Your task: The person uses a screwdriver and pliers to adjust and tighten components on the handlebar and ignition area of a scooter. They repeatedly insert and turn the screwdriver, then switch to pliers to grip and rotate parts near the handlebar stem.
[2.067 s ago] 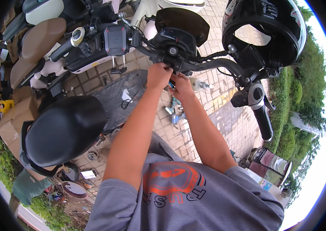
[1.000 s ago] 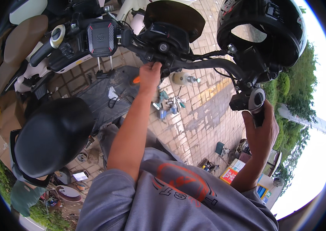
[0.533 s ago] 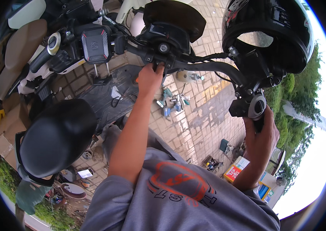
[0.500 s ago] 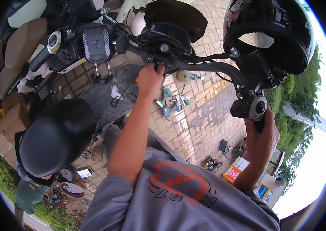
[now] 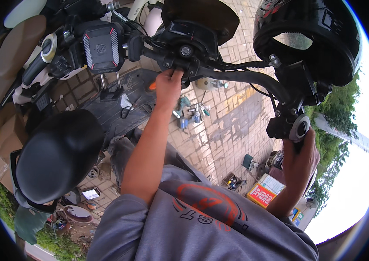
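My left hand [image 5: 169, 89] is closed against the lower side of the handlebar clamp [image 5: 180, 64], below the round ignition lock [image 5: 186, 51]. Its fingertips are hidden, so what they hold cannot be made out. Farther right, my right hand [image 5: 302, 154] wraps around the scooter's right handlebar grip [image 5: 298, 146], close to the grey switch housing [image 5: 300, 128]. The black handlebar [image 5: 245, 77] runs between the two hands. A phone holder with a dark, ribbed face [image 5: 103, 50] is mounted left of the clamp.
A black helmet [image 5: 345, 56] hangs over the right mirror area. The black seat [image 5: 58, 156] lies at lower left, beside the footboard [image 5: 115, 113]. Power tools [image 5: 189, 115] and a small bottle [image 5: 206, 83] stand on the paving. A red-and-yellow box [image 5: 260, 194] is near my right forearm.
The view has shifted slightly, and the right grip now sits a little farther right and lower in it. Both hands keep their places on the handlebar.
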`<state>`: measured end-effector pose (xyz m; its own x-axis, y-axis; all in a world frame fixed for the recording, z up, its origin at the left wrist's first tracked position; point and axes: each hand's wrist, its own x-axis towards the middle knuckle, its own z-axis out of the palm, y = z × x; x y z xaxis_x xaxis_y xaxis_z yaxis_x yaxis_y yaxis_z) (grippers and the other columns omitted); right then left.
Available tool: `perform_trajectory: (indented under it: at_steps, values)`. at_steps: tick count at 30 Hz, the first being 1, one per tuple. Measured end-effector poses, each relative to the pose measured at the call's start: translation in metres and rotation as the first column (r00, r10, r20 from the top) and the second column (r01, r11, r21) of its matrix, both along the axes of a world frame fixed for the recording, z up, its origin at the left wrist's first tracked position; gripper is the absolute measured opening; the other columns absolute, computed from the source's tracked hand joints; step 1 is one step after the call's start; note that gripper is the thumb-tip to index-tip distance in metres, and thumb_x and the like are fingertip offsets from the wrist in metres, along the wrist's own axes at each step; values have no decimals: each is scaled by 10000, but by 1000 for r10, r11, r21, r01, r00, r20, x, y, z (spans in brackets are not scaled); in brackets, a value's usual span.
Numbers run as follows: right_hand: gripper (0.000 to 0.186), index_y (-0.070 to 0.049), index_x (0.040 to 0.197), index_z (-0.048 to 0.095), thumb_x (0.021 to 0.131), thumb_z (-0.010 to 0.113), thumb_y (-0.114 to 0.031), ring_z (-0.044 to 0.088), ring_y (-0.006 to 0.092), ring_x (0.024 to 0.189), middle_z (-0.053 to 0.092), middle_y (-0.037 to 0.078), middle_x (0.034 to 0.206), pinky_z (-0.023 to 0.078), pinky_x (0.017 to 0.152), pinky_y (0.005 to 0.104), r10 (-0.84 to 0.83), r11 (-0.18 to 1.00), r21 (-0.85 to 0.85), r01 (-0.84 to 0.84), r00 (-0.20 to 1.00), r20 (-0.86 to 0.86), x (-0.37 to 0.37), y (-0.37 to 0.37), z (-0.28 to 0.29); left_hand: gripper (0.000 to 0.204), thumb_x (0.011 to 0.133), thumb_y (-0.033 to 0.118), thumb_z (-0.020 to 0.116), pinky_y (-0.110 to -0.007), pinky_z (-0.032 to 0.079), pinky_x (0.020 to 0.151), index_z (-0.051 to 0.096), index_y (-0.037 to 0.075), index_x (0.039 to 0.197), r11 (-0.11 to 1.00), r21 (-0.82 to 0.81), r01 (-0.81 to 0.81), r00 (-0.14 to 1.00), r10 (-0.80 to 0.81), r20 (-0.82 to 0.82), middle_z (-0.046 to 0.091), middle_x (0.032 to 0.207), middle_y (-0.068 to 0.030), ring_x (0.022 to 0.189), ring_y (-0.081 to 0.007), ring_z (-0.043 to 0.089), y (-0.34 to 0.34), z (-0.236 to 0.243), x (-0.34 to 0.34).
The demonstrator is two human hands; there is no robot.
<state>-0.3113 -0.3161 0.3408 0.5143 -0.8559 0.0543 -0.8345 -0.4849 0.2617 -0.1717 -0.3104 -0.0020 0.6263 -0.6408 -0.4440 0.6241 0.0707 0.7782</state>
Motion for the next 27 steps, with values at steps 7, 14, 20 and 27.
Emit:
perform_trajectory:
  at_steps: [7, 14, 20, 27]
  values:
    - [426, -58, 1110, 543, 735, 726, -147, 649, 305, 762, 650, 129, 863, 487, 670, 366, 25, 1000, -10, -25, 999, 26, 1, -1, 0, 263, 847, 222, 633, -265, 409, 598, 612, -38, 819, 987, 50, 154, 985, -148, -93, 574, 703, -12, 636, -88, 480, 16, 10, 16]
    - [434, -37, 1107, 509, 763, 704, -216, 620, 307, 794, 624, 123, 878, 465, 674, 399, 66, 997, 39, -69, 996, 62, 5, -1, 8, 282, 845, 251, 623, -366, 462, 756, 567, 24, 1002, 830, 411, 377, 699, -546, 462, 622, 950, -119, 867, -262, 605, 43, -18, 45]
    - [383, -48, 1055, 519, 780, 681, -261, 620, 297, 827, 622, 89, 882, 468, 726, 389, 42, 999, 24, -44, 997, 72, 4, 8, 4, 228, 817, 173, 581, -400, 467, 767, 573, 70, 1021, 813, 550, 189, 530, -556, 640, 645, 947, -130, 917, -322, 615, 51, -51, 44]
    - [291, -40, 893, 527, 814, 646, -294, 635, 280, 797, 628, 91, 832, 488, 660, 389, 57, 998, 29, -60, 995, 80, -3, 10, 9, 281, 784, 175, 572, -404, 459, 824, 590, 26, 1022, 676, 690, 260, 647, -652, 395, 634, 969, -168, 940, -346, 597, 135, -67, 50]
